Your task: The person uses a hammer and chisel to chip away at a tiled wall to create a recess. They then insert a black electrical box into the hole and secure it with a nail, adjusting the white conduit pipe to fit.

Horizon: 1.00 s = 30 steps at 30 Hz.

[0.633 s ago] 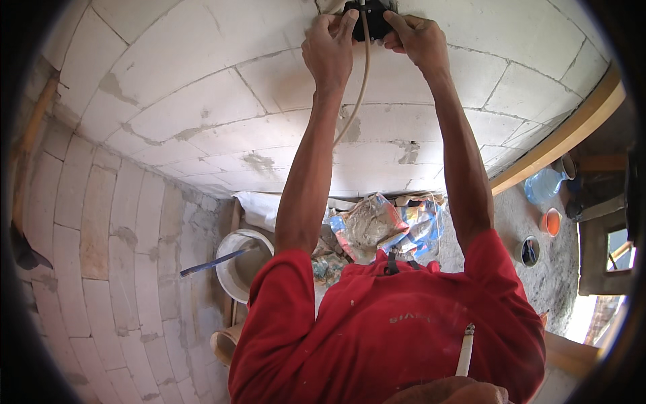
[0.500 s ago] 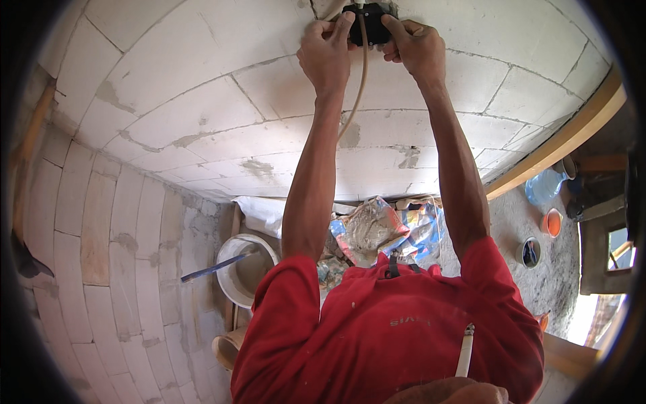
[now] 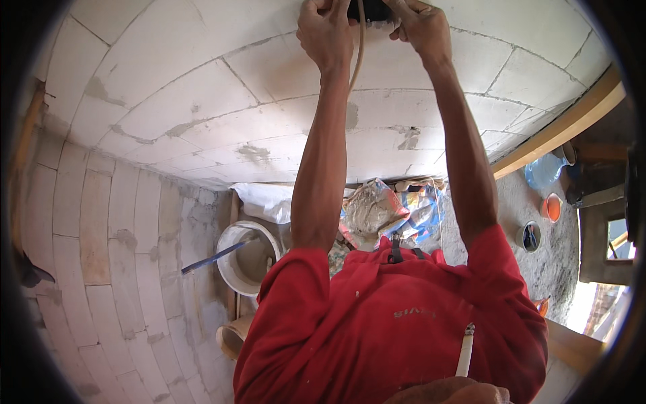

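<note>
Left fingers: On your left hand (image 3: 326, 34), they were bent in at the left side of the black box; the top edge cut off their tips, so I could not tell if they gripped.
Right fingers: On your right hand (image 3: 424, 32), the thumb met the box's right side and the others curled; I could not tell how tight.
Black box: The black box (image 3: 378, 11) was on the wall, right between your hands, with neither clearly nearer. Its top was cut off, so I could not tell its long way.
Cord: The tan cord (image 3: 361, 52) hung down in front of the box, nearer your left hand.
Wall: The pale block wall (image 3: 289, 128) was behind both.
Floor: Below were a bucket (image 3: 235, 232) with a blue stick (image 3: 210, 259) and colourful bags (image 3: 370, 212).
</note>
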Motion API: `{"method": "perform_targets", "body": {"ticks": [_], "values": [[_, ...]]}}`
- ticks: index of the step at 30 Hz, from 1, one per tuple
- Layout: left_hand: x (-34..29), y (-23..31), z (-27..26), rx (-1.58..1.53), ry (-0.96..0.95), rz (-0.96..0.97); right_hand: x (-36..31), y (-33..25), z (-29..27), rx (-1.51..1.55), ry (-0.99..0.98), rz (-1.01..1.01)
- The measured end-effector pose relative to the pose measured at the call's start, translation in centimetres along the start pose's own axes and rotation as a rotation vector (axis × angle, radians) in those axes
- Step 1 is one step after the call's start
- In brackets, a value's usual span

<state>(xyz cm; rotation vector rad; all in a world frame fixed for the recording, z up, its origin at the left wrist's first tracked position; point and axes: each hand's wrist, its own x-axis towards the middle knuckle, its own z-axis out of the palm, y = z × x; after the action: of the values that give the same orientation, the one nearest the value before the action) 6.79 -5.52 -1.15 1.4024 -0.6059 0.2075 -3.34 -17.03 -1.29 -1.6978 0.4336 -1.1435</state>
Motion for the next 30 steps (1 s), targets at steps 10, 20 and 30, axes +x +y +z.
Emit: {"method": "perform_targets", "body": {"ticks": [10,20,30], "values": [[-0.2,1.4,0.0,-0.057,-0.044,-0.109,2.7,-0.3,-2.6,-0.098,-0.238,0.034],[-0.3,1.6,-1.0,0.000,-0.066,-0.118,-2.9,0.8,0.3,-0.155,0.207,-0.178],[-0.3,1.4,-1.4,0.067,-0.059,-0.115,-12.9,4.1,1.2,-0.254,0.087,-0.339]]}}
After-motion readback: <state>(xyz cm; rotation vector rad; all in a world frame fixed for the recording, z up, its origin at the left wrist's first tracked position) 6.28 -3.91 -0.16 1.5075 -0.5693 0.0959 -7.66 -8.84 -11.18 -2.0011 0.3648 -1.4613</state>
